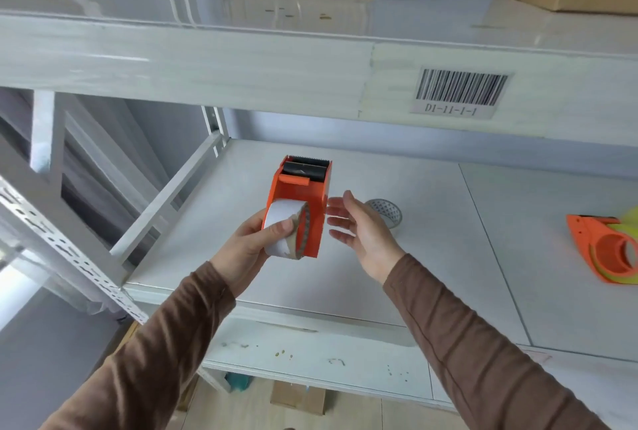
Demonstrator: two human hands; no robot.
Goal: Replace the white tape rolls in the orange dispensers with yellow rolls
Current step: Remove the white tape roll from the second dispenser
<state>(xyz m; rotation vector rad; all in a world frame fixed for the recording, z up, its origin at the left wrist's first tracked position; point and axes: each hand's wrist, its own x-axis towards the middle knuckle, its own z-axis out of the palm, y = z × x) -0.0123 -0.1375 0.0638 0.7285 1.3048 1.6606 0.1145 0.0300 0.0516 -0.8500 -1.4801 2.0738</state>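
The left hand point(248, 246) grips an orange dispenser point(299, 202) that carries a white tape roll point(281, 234), holding both up above the white shelf point(431, 257). Its thumb presses across the face of the roll and its fingers wrap round the far side, so the roll sits against the palm while the dispenser's toothed cutter end points up and away from the wrist.

The right hand point(359, 226) is open and holds nothing, fingers spread and palm turned toward the dispenser. Its fingertips lie just beside the dispenser's right wall; whether they touch it cannot be told.

Just behind the right hand, a grey patterned disc point(386, 212) lies on the shelf. Well off to that hand's right, at the picture's edge, a second orange dispenser point(600, 250) lies on its side on the shelf, with a yellow roll point(628, 222) on it.

Both forearms wear brown sleeves point(483, 343).
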